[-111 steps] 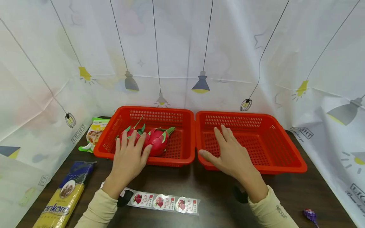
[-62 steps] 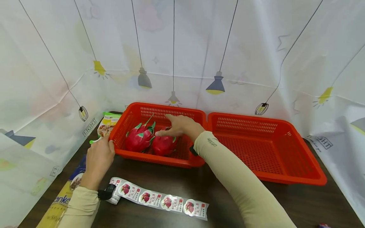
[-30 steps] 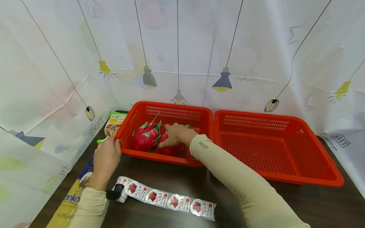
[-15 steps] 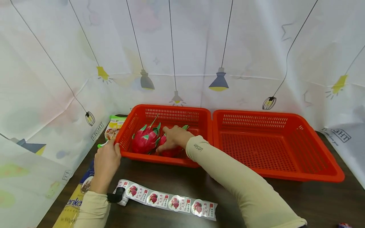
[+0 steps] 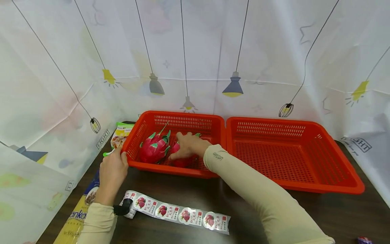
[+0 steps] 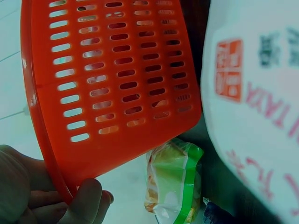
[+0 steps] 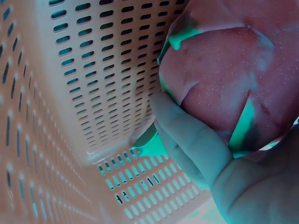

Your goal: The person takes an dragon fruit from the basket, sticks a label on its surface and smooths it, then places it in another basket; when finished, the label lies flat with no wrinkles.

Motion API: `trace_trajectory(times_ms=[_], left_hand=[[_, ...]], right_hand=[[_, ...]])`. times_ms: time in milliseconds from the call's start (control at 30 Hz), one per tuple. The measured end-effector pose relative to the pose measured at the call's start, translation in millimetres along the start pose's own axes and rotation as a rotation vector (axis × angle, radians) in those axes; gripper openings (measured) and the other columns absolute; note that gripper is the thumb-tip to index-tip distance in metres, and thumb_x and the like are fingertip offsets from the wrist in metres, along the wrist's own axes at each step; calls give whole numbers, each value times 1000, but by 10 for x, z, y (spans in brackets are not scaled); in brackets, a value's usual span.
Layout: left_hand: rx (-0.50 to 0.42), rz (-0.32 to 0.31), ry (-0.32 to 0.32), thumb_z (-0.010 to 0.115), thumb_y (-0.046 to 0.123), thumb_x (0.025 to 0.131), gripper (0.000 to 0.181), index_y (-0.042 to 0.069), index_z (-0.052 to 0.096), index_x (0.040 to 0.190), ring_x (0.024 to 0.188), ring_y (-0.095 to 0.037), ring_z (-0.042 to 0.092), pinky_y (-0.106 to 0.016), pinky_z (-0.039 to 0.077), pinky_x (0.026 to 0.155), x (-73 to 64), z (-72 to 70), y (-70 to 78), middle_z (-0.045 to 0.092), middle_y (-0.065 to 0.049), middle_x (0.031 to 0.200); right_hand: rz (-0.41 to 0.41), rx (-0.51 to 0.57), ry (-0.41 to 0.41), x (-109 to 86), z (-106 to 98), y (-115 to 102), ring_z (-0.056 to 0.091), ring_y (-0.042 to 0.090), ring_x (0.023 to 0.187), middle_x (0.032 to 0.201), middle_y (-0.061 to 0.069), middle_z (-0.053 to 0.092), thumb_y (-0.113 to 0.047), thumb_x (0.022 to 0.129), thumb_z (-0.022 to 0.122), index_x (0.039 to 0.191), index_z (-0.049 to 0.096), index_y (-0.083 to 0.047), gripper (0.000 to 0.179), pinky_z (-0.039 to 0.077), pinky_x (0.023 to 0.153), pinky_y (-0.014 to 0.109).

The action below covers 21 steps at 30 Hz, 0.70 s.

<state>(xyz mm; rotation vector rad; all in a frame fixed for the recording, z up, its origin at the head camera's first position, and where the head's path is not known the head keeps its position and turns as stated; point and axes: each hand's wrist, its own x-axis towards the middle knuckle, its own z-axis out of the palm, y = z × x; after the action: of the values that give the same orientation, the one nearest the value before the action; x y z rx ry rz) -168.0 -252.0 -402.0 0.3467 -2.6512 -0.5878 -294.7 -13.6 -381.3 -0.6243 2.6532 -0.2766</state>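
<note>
In the left red basket (image 5: 170, 171) lie two dragon fruits. My right hand (image 5: 189, 146) reaches over the right-hand dragon fruit (image 5: 182, 163) and hides much of it. The right wrist view shows fingers (image 7: 191, 135) curled along the side of this dragon fruit (image 7: 229, 70), which rests among the basket's slotted walls. The other dragon fruit (image 5: 153, 149), with a long green tip, sits just to the left, apart from the hand. My left hand (image 5: 112, 171) grips the basket's front left corner; in the left wrist view its fingers (image 6: 86, 200) pinch the rim.
A second red basket (image 5: 335, 188) stands against the first on the right. A strip of dragon fruit stickers (image 5: 179, 214) unrolls across the dark table (image 5: 170, 234). Left of the basket lie a food packet (image 5: 119, 135) and a blue-yellow bag (image 5: 77, 210); a purple wrapped candy (image 5: 364, 240) lies front right.
Both hands were raised over the baskets at first. My left hand has taken the left basket's corner; my right hand has crossed leftward, then lowered onto the right-hand dragon fruit and gripped it.
</note>
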Motion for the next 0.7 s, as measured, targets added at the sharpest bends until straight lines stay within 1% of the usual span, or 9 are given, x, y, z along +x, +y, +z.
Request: trace_trajectory(times_ms=[100, 167, 367, 533, 700], left_hand=[[-2, 0, -1, 51, 14, 102, 37, -10, 61, 129, 96, -57, 67, -67, 53, 86, -3, 3, -3, 68, -36, 112], [-3, 1, 2, 51, 14, 102, 37, -10, 62, 128, 95, -56, 67, -67, 53, 86, -3, -2, -1, 68, -36, 111], [-14, 3, 5, 51, 14, 103, 36, -10, 62, 127, 94, -56, 67, -67, 53, 86, -1, 15, 29, 69, -35, 109], [-18, -9, 4, 50, 14, 103, 38, -11, 61, 130, 97, -56, 66, -67, 52, 88, -11, 21, 34, 68, -36, 115], [-13, -38, -23, 50, 15, 103, 40, -11, 59, 132, 99, -56, 66, -68, 52, 89, -24, -18, 25, 67, -37, 116]], right_hand=[[-31, 16, 18, -43, -64, 37, 56, 33, 121, 139, 15, 51, -66, 80, 73, 147, 36, -22, 89, 52, 101, 53], [-67, 37, 41, -75, -121, 65, 55, 32, 122, 139, 14, 51, -66, 79, 73, 147, 36, -22, 89, 54, 100, 51], [-150, 154, 128, -251, -309, 207, 55, 26, 120, 135, 9, 52, -62, 79, 75, 144, 38, -24, 84, 61, 87, 40], [-179, 236, 177, -456, -449, 320, 55, 23, 117, 132, 4, 52, -61, 80, 74, 142, 38, -27, 79, 61, 82, 37], [-205, 259, 218, -750, -571, 406, 56, 21, 117, 132, 1, 51, -61, 81, 73, 144, 39, -27, 79, 61, 82, 37]])
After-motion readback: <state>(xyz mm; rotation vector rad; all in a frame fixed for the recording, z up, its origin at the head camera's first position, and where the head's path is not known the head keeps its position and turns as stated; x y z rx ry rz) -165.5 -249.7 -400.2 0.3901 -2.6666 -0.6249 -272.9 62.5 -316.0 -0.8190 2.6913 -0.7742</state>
